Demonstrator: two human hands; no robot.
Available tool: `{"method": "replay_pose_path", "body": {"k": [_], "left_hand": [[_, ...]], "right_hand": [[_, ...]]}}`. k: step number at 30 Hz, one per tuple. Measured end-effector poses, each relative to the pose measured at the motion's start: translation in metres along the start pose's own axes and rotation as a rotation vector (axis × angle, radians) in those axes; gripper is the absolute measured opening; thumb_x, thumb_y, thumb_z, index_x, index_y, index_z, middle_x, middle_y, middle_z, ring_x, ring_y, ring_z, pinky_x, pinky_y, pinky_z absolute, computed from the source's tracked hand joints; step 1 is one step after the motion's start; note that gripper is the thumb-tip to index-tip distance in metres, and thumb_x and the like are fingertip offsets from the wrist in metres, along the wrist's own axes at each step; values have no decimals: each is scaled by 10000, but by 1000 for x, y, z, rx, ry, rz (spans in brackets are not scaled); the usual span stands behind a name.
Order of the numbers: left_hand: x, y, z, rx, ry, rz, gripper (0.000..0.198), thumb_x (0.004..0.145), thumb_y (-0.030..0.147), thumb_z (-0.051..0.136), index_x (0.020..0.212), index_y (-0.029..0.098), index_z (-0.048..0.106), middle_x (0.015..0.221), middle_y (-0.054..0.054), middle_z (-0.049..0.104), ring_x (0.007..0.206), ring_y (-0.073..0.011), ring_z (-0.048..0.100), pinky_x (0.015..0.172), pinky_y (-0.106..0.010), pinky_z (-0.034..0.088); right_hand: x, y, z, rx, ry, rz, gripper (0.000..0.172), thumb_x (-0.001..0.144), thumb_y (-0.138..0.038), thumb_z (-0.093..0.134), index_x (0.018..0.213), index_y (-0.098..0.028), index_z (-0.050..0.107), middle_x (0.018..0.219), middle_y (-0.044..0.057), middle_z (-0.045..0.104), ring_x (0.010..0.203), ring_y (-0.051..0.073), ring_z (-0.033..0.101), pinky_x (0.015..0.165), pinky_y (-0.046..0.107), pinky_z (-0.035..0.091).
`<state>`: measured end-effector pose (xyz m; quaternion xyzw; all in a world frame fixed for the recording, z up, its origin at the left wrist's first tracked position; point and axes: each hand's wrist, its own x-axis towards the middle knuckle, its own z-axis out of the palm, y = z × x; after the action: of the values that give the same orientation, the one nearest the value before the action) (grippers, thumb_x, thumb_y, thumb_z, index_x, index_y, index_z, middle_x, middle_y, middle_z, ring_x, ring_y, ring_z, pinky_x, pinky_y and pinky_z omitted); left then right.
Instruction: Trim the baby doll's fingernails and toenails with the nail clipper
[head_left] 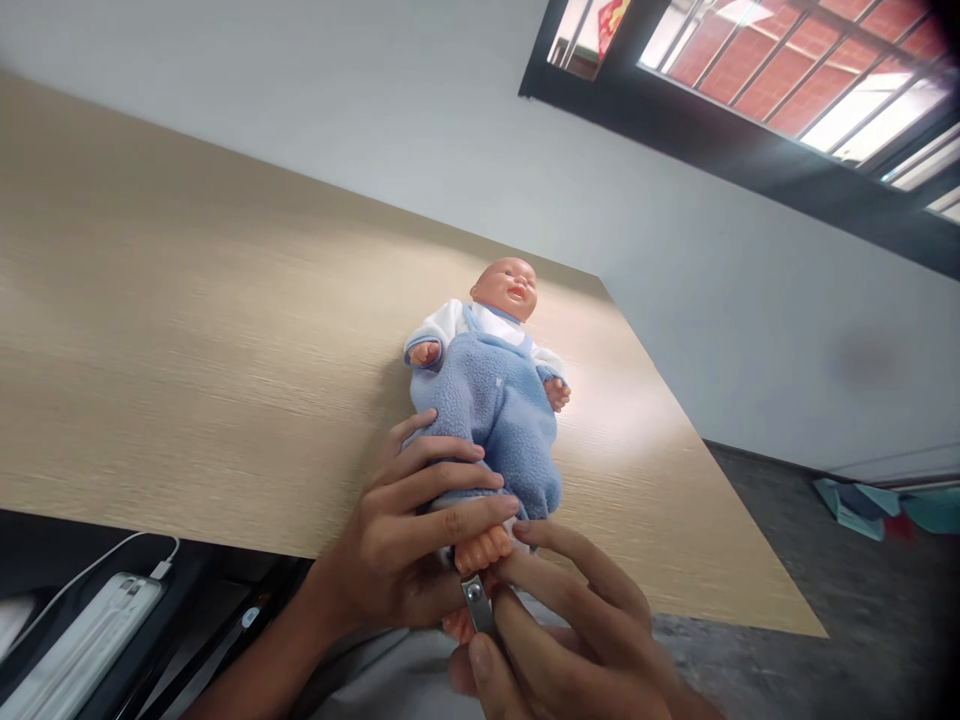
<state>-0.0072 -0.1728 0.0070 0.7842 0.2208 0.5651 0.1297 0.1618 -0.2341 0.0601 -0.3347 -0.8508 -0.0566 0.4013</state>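
Observation:
A baby doll (491,375) in blue fleece overalls and a white top lies on its back on the wooden table (225,330), its head toward the wall. My left hand (427,520) wraps round the doll's lower leg, fingers across the blue cloth. The doll's orange-toned foot (482,550) sticks out between my hands, toes toward me. In my right hand (570,630) a metal nail clipper (477,603) is pinched between thumb and fingers, its jaw end at the toes. Part of the other foot shows below, mostly hidden by my hands.
A white power strip (105,640) with a plugged-in cable lies below the table's front edge at left. The table's right edge drops to a grey floor (787,540). Teal folded items (862,505) lie on that floor. A barred window (787,70) is set in the wall.

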Motion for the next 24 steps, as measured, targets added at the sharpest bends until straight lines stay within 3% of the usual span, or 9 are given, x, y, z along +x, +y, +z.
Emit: {"method": "replay_pose_path", "body": {"k": [7,13,17,21,24], "left_hand": [[1,-2,1,-5,-4,8,256,901,236,608,1132,206,715,1095,-52,744,1138,-244,625,1171,-552,321],[1,1,0,2,9,0,236,898,233,639,1120,214,716,1079,-44,748,1123,-238,631,1166,-545,334],[0,0,0,-8,-2,-8,245,906,254,631,1134,216,710,1091,-46,745,1131,-243,627,1170,-540,327],[0,-1,2,-14,-12,-3,251,905,250,626,1143,221,699,1100,-41,743,1141,-244,620,1177,-531,312],[2,2,-1,-16,-27,-14,239,904,219,627,1134,221,691,1092,-39,742,1144,-236,613,1182,-518,297]], "right_hand": [[5,-2,4,10,26,-3,123,873,-90,616,766,-141,645,847,-3,697,823,74,691,980,260,599],[10,-1,5,-56,40,-112,223,906,-122,591,691,-176,607,738,-13,667,773,72,682,897,236,633],[7,-3,5,-111,8,-85,219,896,-131,615,692,-211,621,714,-42,673,770,82,685,920,244,633],[3,-2,5,-159,-56,-180,186,828,-78,653,700,-213,643,690,-66,681,804,104,700,943,280,642],[4,-1,-3,-90,-84,-169,185,852,-100,639,700,-207,634,670,-50,683,786,100,710,958,258,629]]}}
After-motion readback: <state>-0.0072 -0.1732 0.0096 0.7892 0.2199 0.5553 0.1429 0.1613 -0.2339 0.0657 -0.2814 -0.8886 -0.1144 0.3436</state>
